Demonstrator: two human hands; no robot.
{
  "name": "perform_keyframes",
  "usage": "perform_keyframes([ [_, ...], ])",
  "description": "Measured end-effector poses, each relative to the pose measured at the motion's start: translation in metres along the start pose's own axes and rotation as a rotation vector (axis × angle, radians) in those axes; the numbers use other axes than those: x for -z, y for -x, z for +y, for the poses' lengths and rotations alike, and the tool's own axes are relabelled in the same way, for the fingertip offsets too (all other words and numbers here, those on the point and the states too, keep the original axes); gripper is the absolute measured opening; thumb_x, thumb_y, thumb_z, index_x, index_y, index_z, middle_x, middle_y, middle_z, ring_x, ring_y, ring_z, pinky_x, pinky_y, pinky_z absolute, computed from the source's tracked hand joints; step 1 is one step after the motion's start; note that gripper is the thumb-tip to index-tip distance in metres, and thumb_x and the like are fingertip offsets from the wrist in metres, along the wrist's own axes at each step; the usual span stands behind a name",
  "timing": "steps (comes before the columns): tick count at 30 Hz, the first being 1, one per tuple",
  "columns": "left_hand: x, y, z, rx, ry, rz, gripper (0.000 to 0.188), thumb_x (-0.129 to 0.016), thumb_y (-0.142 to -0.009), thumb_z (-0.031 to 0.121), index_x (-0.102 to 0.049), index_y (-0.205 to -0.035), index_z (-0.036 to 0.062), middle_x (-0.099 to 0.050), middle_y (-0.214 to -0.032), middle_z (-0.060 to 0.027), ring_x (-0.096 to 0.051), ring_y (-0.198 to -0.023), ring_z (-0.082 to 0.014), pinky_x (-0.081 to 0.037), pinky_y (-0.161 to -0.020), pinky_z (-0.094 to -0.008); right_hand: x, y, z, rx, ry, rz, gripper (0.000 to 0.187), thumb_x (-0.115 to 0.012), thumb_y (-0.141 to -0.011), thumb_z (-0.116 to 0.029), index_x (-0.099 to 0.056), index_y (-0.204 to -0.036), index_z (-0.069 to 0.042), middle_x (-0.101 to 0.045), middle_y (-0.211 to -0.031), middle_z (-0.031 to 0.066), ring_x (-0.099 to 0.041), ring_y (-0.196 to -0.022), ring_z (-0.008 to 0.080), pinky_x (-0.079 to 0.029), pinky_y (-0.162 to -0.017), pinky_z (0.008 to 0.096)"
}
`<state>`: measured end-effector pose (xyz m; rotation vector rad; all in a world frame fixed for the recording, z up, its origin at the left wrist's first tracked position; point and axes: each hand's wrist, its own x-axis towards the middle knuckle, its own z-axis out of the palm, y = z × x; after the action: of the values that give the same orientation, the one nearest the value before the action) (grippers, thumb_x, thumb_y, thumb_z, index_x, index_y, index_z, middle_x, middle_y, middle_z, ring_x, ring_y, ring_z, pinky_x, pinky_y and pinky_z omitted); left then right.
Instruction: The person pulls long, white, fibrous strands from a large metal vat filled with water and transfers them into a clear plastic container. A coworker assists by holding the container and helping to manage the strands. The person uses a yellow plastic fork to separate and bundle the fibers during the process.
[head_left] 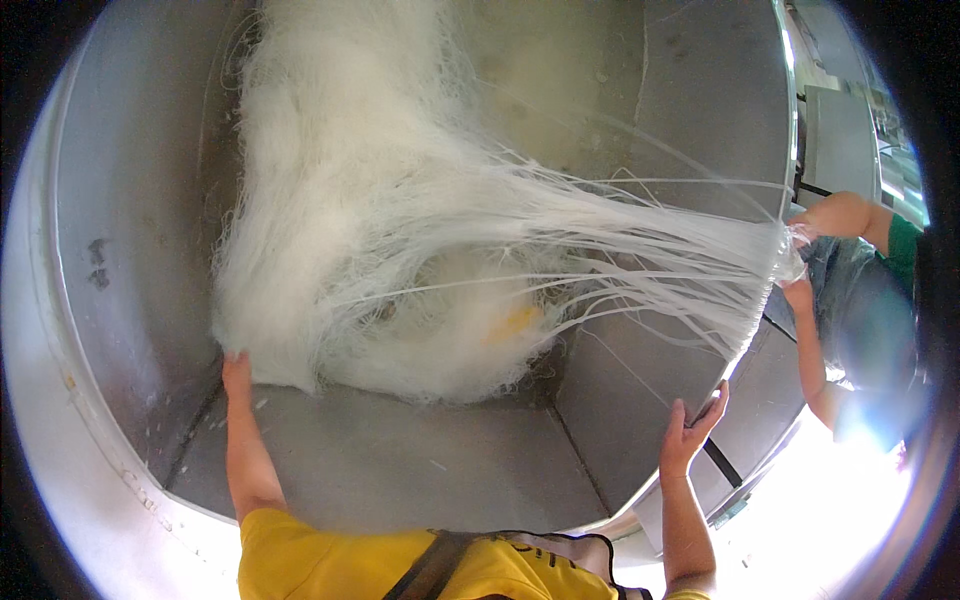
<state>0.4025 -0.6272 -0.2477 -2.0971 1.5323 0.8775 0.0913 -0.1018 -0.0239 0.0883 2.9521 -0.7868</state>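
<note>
A big mass of long white noodle strands (340, 170) hangs and lies inside a deep grey metal tank (430, 450). My left hand (237, 370) reaches in at the left, its fingers closed at the lower edge of the mass, fingertips partly hidden by the strands. My right hand (690, 430) is at the tank's right rim, fingers stretched and thumb apart, with no strands held. A fan of strands runs from the mass to that rim, above my right hand. Something yellow (515, 322) shows blurred through the lower strands.
Beyond the right rim stands another person; one of their hands (797, 290) is at clear plastic (788, 255) where the strands cross the rim. Their sleeve (903, 245) is green. Cloudy liquid or haze lies at the tank's far end. Grey metal panels (840, 130) stand farther right.
</note>
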Motion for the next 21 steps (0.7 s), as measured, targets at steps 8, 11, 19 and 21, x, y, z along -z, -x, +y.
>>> perform_keyframes([
  [8, -0.119, 0.114, 0.174, -1.378, -0.235, 0.083, 0.032, -0.052, -0.078, 0.015, -0.05, -0.109, 0.0077, -0.045, -0.118, -0.0136, -0.039, -0.113, -0.0292, -0.027, -0.095, -0.0416, 0.002, 0.002, 0.011, -0.011, -0.024, 0.003, 0.067, -0.053, -0.075, -0.004, -0.016, -0.131, -0.004, -0.025, -0.129, 0.0139, -0.031, -0.114, 0.0241, -0.023, -0.096, 0.0336],
  [11, -0.152, 0.115, 0.221, -1.183, -0.525, -0.077, 0.037, -0.051, -0.078, 0.026, -0.05, -0.111, 0.0088, -0.044, -0.121, -0.0133, -0.038, -0.114, -0.0287, -0.025, -0.095, -0.0459, 0.004, 0.002, 0.014, -0.003, -0.054, -0.032, 0.067, -0.051, -0.076, -0.002, -0.015, -0.132, -0.007, -0.023, -0.131, 0.0129, -0.031, -0.114, 0.0226, -0.026, -0.095, 0.033],
  [19, -0.228, 0.08, 0.177, -0.807, -0.838, -0.49, 0.059, -0.035, -0.08, 0.052, -0.055, -0.106, 0.0018, -0.048, -0.116, -0.0185, -0.041, -0.111, -0.0331, -0.026, -0.096, -0.0413, 0.004, 0.002, 0.009, -0.061, -0.045, -0.017, 0.067, -0.053, -0.076, -0.002, -0.015, -0.131, -0.005, -0.025, -0.129, 0.0139, -0.033, -0.112, 0.0215, -0.027, -0.094, 0.0322],
  [21, -0.245, 0.081, 0.125, -0.721, -0.652, -0.631, 0.059, -0.031, -0.083, 0.05, -0.052, -0.11, 0.0019, -0.045, -0.118, -0.0197, -0.04, -0.112, -0.0341, -0.026, -0.097, -0.0395, 0.004, 0.002, 0.013, -0.032, 0.003, -0.014, 0.069, -0.055, -0.075, -0.005, -0.016, -0.131, -0.003, -0.027, -0.126, 0.0158, -0.032, -0.111, 0.0224, -0.026, -0.094, 0.0334],
])
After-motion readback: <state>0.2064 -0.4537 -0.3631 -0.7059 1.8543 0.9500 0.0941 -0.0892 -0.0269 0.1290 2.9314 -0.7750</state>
